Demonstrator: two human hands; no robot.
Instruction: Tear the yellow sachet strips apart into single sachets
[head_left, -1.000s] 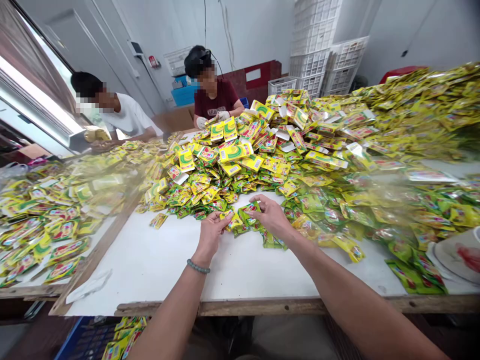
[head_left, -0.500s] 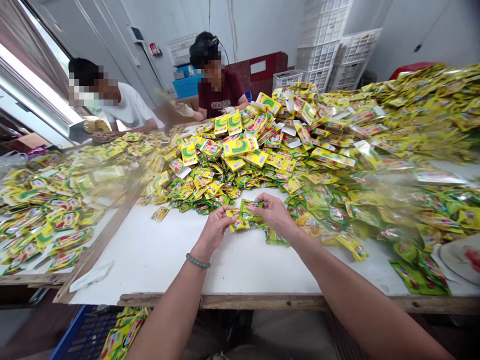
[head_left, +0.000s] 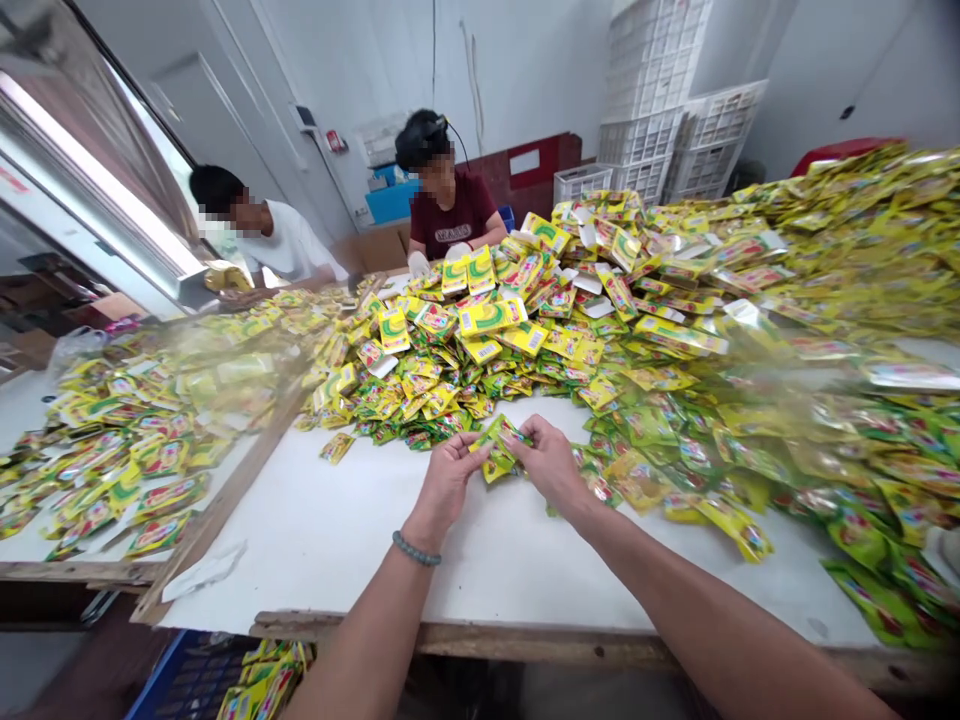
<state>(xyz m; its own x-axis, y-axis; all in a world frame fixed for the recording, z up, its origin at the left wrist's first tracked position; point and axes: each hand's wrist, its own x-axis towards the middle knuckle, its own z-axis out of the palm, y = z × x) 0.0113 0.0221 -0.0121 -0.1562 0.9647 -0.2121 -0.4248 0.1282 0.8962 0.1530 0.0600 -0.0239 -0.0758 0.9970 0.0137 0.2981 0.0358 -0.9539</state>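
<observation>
My left hand (head_left: 448, 483) and my right hand (head_left: 550, 464) meet above the white table (head_left: 360, 540), near its middle. Both are closed on a small bunch of yellow and green sachets (head_left: 498, 452), held between the fingertips just off the table top. A green bead bracelet sits on my left wrist. Right behind my hands begins a huge heap of the same yellow and green sachets (head_left: 570, 320), which covers the far and right parts of the table.
Two other people (head_left: 450, 205) work at the far end of the table, one in a maroon shirt, one in white (head_left: 277, 245). A second sachet-covered table (head_left: 112, 450) stands at left. White crates (head_left: 660, 110) are stacked at the back wall. A blue crate (head_left: 180, 680) with sachets sits under the table.
My hands have drawn together and lifted the sachets off the pile's edge toward me. The person in maroon has pulled an arm back in.
</observation>
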